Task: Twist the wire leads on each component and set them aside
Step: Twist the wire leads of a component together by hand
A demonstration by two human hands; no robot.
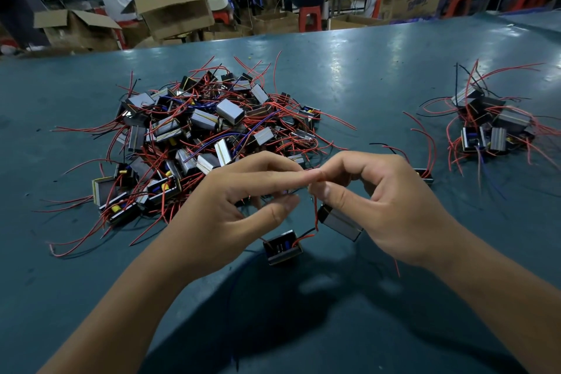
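A small black component (282, 247) with red leads lies on the table below my hands. A second, grey-sided component (341, 222) lies partly under my right hand (391, 209). A red lead (316, 215) rises from them to my fingertips. My right thumb and forefinger pinch its upper end. My left hand (239, 206) touches the same spot with its forefinger tip, its thumb a little apart below. Whether the left hand grips a wire is hidden.
A big heap of components (206, 133) with red, black and blue wires fills the table's left middle. A smaller heap (488, 124) sits at the right. One more component (425, 176) lies behind my right hand. Beyond the table's far edge are cardboard boxes and seated people.
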